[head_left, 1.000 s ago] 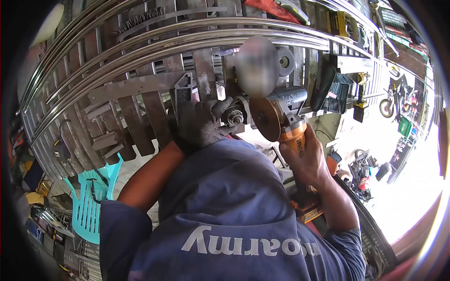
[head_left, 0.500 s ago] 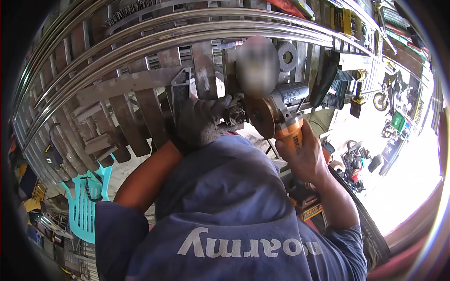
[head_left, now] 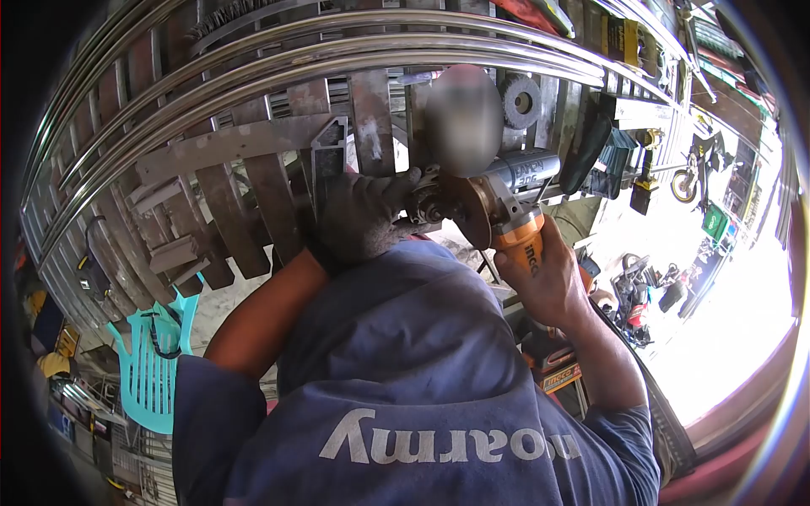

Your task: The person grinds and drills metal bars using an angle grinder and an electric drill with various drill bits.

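My right hand, bare, is wrapped around the orange body of an angle grinder. The grinder's brown disc stands on edge, right at a small metal part with a round boss. My left hand, in a dirty grey glove, is closed on that part from the left, thumb on top. The part's far side is hidden behind the disc. Just beyond the grinder head lies a short printed metal tube. A flat triangular metal bracket is beside the glove.
Long shiny metal tubes run across the slatted metal bench. A round abrasive wheel lies at the back. A teal plastic chair stands at lower left. A curved flat metal strip and scraps rest on the left slats.
The gloved left hand has turned slightly, with the metal part tilting along with it. The grinder stays at nearly the same place, its disc still at the part.
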Motion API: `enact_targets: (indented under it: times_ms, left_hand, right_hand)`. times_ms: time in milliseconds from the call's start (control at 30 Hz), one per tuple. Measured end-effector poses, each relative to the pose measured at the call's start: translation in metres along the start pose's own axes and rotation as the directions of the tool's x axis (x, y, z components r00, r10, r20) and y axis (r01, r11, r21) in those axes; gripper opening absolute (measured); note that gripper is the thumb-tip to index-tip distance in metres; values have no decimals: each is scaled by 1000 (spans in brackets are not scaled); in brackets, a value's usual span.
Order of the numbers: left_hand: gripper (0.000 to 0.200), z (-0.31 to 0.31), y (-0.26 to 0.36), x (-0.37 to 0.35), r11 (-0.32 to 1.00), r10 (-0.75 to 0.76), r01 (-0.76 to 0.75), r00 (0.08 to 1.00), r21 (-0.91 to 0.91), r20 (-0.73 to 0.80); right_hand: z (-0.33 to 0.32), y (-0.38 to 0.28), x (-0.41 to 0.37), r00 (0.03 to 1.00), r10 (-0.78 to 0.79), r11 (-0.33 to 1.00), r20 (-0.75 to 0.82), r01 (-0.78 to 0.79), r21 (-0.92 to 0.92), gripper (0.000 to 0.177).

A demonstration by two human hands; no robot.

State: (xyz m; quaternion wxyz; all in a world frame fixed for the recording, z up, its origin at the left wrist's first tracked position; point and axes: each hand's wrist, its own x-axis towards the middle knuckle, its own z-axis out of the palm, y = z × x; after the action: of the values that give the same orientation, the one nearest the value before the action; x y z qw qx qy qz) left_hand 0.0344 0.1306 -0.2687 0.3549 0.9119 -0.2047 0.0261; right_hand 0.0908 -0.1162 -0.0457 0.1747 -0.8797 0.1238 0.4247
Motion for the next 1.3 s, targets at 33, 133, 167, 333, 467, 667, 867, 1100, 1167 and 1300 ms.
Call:
enact_targets:
  times_ms: [33,133,167,333,467,667,867,1100,1167,1300]
  left_hand:
    - [97,0,0,1,1000,3,-3,1000,-10,-16]
    - [95,-8,0,3,996,-24,29,998,-81,55]
    - [92,-11,1,4,994,-38,46,996,-101,80]
    - [87,-13,4,6,985,-49,56,998,-163,46]
    - [88,-10,3,3,991,-54,65,994,-118,93]
    - [89,-13,2,3,992,-16,21,999,-127,41]
    - [84,-12,0,2,993,-8,16,998,-120,67]
    - [71,-9,-1,-1,998,-5,10,998,-70,65]
    - [68,-11,-1,-1,999,1,3,996,-42,91]
    - [65,-10,-1,-2,1000,5,-3,995,-18,104]
  right_hand:
    - [0,-1,0,1000,6,1000,-2,-6,-3,70]
    - [0,2,2,1000,-19,1000,-7,19,-2,71]
    - [1,3,2,1000,-16,1000,-7,16,-3,71]
    - [0,0,3,1000,-1,1000,8,1,-3,72]
    - [3,2,4,1000,-29,1000,-13,29,0,73]
    - [1,-2,4,1000,8,999,-12,-8,-44,77]
    - [0,-6,4,1000,7,998,-7,-8,-59,78]
    - [1,-6,5,1000,-13,999,-9,13,-38,74]
    - [0,-6,5,1000,-20,1000,-3,20,-19,73]
    - [2,-5,5,999,-33,999,-14,33,-11,72]
